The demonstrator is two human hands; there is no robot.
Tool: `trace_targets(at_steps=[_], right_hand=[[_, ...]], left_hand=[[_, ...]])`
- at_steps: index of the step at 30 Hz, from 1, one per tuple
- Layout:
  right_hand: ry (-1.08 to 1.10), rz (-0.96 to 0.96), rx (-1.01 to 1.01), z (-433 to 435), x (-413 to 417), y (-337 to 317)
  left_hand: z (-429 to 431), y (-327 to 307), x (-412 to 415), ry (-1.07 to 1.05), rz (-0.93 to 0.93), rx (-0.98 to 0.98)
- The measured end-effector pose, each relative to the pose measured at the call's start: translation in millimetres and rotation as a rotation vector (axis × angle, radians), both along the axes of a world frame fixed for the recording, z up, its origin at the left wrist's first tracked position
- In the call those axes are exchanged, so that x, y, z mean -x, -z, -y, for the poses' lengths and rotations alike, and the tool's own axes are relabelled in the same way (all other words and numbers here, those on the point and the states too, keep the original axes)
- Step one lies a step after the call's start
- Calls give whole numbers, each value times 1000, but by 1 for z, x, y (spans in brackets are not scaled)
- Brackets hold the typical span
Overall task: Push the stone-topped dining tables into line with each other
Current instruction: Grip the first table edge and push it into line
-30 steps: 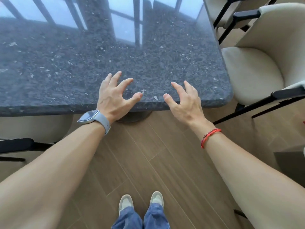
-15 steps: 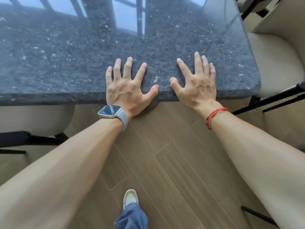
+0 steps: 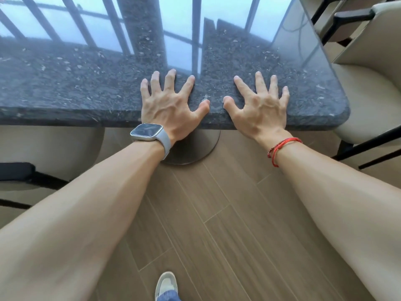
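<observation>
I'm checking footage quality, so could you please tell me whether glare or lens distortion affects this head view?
Head view: pale window glare washes the far table top; the stone grain stays sharp around the left hand and right hand; wide-angle stretch enlarges the forearms at the bottom corners; shadows are soft.
</observation>
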State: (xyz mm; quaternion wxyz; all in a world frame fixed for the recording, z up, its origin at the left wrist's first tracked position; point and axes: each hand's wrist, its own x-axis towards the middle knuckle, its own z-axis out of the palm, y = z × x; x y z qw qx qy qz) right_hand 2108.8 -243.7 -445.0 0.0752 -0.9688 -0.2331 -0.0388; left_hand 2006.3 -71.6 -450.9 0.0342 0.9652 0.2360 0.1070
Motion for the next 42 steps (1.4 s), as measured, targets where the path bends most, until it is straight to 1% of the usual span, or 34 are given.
trace_targets(at_steps=[5,8,13,42], right_hand=[[-2,34,-42,-1,-1,3],[-7,51,-40,-1,-2,5],[-7,65,-42,-1,-1,5],[-44,52,-37,1,-2,-1]], left_hand=[[0,4,-1,-20,23,-21],[-1,6,-2,-28,60,-30],[-1,8,-3,-22,70,-43],[2,4,-4,-31,47,-42]])
